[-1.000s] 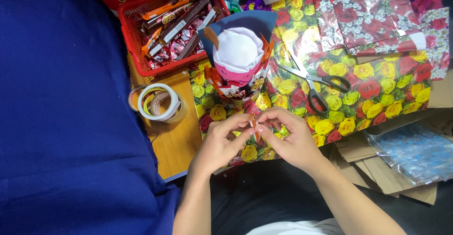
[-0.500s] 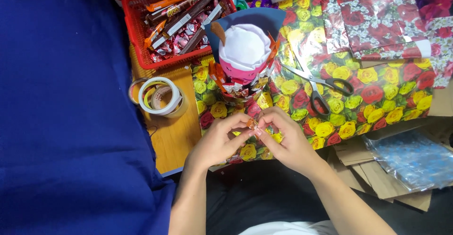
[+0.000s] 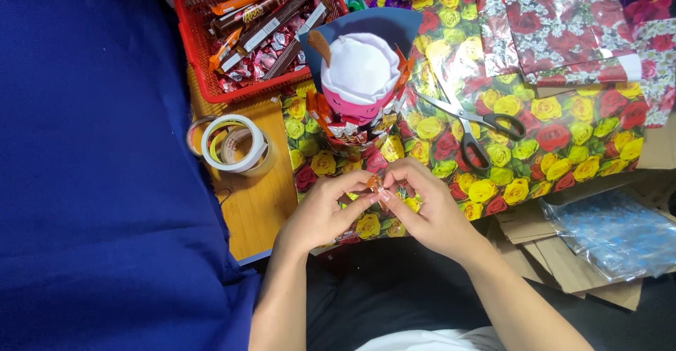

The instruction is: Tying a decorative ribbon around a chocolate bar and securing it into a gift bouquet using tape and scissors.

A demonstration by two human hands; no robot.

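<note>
My fingers [image 3: 366,195] cover most of the small orange piece [image 3: 374,183], too tiny to identify, below the black-handled scissors [image 3: 470,127].

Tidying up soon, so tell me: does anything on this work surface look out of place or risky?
The scissors lie with blades open on the rose-print wrapping paper, near the right hand. Torn cardboard pieces lie heaped at the lower right. Otherwise nothing looks spilled or damaged.

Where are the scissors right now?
Head view, right of centre: the scissors lie on the rose-print wrapping paper, just right of the candy bouquet.
</note>
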